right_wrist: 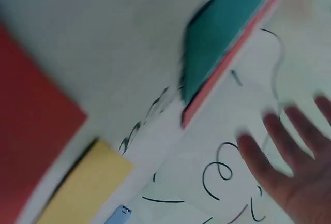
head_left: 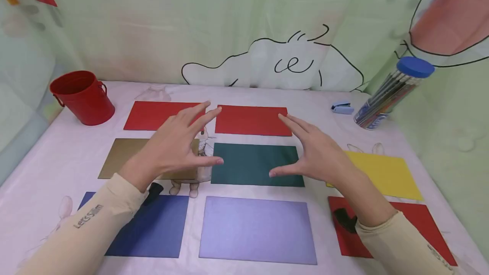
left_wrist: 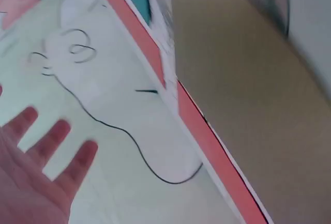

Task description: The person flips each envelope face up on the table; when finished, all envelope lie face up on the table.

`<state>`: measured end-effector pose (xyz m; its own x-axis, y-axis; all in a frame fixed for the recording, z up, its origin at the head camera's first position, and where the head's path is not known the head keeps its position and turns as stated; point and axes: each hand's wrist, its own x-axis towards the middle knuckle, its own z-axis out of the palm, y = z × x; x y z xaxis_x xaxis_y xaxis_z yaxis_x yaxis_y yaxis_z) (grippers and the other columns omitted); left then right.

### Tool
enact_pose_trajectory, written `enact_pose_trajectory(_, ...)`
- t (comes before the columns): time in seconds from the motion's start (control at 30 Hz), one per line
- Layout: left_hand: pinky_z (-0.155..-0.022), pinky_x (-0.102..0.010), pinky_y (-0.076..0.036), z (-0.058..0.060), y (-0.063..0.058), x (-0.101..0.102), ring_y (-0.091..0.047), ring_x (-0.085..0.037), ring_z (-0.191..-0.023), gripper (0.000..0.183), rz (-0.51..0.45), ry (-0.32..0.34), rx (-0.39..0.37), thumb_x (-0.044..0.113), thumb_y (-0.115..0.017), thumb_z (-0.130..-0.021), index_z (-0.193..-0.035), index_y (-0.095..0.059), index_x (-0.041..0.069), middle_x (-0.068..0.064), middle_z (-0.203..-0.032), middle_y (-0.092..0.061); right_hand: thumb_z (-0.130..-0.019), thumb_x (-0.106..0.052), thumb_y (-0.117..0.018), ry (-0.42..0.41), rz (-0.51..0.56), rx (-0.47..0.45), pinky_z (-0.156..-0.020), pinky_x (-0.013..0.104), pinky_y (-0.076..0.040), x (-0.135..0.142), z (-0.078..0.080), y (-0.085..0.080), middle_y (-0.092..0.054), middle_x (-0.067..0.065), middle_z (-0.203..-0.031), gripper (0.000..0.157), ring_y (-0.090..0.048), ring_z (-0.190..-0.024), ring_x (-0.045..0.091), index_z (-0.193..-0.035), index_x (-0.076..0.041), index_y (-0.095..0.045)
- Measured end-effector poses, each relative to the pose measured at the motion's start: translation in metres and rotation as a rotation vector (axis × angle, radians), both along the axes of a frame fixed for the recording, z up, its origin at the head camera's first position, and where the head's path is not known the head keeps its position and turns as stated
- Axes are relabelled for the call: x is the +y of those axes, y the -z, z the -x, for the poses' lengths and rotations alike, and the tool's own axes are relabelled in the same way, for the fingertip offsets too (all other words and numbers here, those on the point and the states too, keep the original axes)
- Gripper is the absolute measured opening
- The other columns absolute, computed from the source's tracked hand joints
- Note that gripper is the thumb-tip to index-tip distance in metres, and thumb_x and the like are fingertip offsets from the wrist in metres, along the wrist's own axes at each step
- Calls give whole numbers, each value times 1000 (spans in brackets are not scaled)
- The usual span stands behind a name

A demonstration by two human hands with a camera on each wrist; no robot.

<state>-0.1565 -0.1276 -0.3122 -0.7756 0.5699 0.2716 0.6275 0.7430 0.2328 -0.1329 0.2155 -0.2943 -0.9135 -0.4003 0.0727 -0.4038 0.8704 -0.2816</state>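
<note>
My left hand (head_left: 173,143) is held over the brown card (head_left: 122,154) and the upper-left red card (head_left: 154,113), fingers extended and thumb apart. Facing it, my right hand (head_left: 318,152) spreads its fingers at the right end of the dark green card (head_left: 248,164). Another red card (head_left: 250,120) lies between and beyond the fingertips. Neither hand grips anything. In the left wrist view, spread fingers (left_wrist: 54,144) show at the lower left; the right wrist view has its own fingers (right_wrist: 282,138) at the lower right, slightly blurred.
Nearer me lie a blue card (head_left: 160,228), a lavender card (head_left: 257,230) and a red card (head_left: 424,224); a yellow card (head_left: 393,175) is at right. A red bucket (head_left: 89,101), a small blue stapler (head_left: 342,108) and a blue-lidded pencil tube (head_left: 389,92) stand farther back.
</note>
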Motion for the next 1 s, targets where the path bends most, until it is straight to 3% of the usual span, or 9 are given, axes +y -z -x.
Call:
enact_pose_trajectory(0.1, -108, -59, -35, -20, 0, -2, -35, -26, -142, 104, -84, 75, -87, 76, -67, -76, -161, -22, 35, -1, -164, -25, -61, -67, -87, -66, 149, -169, -96, 60, -48, 1, -17, 0, -42, 8, -152, 116, -44, -133, 34, -155, -19, -38)
enact_pose_trajectory(0.2, -103, -55, -43, -39, 3, -2, -41, -20, -137, 105, -196, 168, -260, 72, -74, -74, -159, -24, 38, 6, -159, -30, -62, -53, -94, -158, 251, -328, -95, 56, -48, 4, -32, 2, -47, 4, -145, 106, -49, -125, 29, -149, -18, -43)
enact_pose_trajectory(0.3, -98, -49, -49, -54, 8, -2, -47, -17, -129, 104, -299, 267, -424, 64, -82, -72, -156, -27, 38, 11, -154, -34, -64, -48, -94, -253, 280, -431, -94, 55, -47, 8, -43, 4, -50, 2, -141, 99, -51, -121, 27, -145, -18, -45)
enact_pose_trajectory(0.37, -97, -46, -49, -61, 12, -2, -50, -17, -125, 101, -317, 336, -481, 58, -85, -72, -154, -30, 37, 12, -152, -35, -64, -50, -94, -291, 267, -466, -94, 53, -47, 9, -48, 6, -50, -1, -139, 98, -51, -120, 25, -143, -20, -46)
enact_pose_trajectory(0.6, -105, -40, -44, -76, 20, -1, -43, -13, -133, 97, -229, 490, -540, 56, -86, -72, -152, -36, 34, 14, -149, -38, -66, -47, -93, -332, 243, -575, -92, 39, -52, 8, -58, 13, -51, -9, -133, 91, -50, -117, 20, -142, -25, -48)
enact_pose_trajectory(0.77, -106, -37, -42, -78, 26, 1, -42, -11, -132, 97, -198, 565, -509, 59, -85, -73, -152, -37, 28, 11, -147, -41, -65, -50, -93, -341, 219, -603, -94, 36, -51, 5, -62, 17, -51, -12, -132, 89, -50, -118, 18, -140, -31, -50)
enact_pose_trajectory(1.0, -104, -38, -42, -81, 32, 7, -36, -10, -133, 102, -106, 550, -479, 63, -84, -70, -153, -35, 29, 12, -148, -37, -63, -56, -92, -321, 146, -595, -96, 36, -50, 4, -66, 18, -51, -14, -131, 90, -51, -118, 15, -139, -29, -51)
